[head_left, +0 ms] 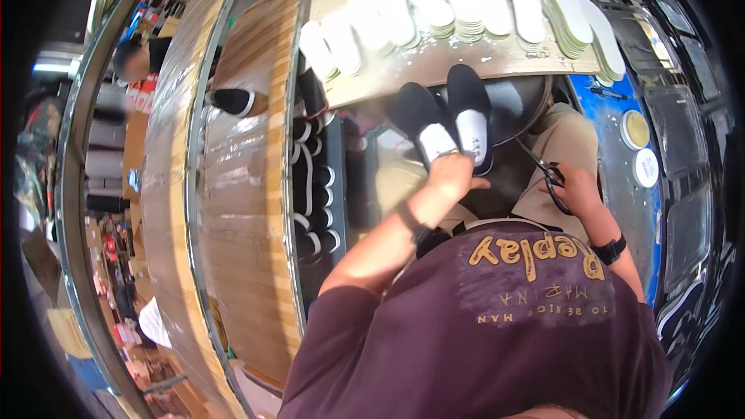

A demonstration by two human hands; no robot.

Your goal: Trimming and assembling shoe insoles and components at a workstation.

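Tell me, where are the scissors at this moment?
In the head view, the scissors are in the right hand, right of centre, beside the pair of black shoes that the left hand holds.

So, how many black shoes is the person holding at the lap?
2: the black shoes sit side by side under the left hand, white linings up. More shoes lie in the rack at left.

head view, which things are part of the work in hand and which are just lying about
In hand:
- pair of black slip-on shoes with white insoles, held by left hand
- black-handled scissors, in right hand

Lying about:
- stacks of white foam insoles
- two round tins
- row of black shoes
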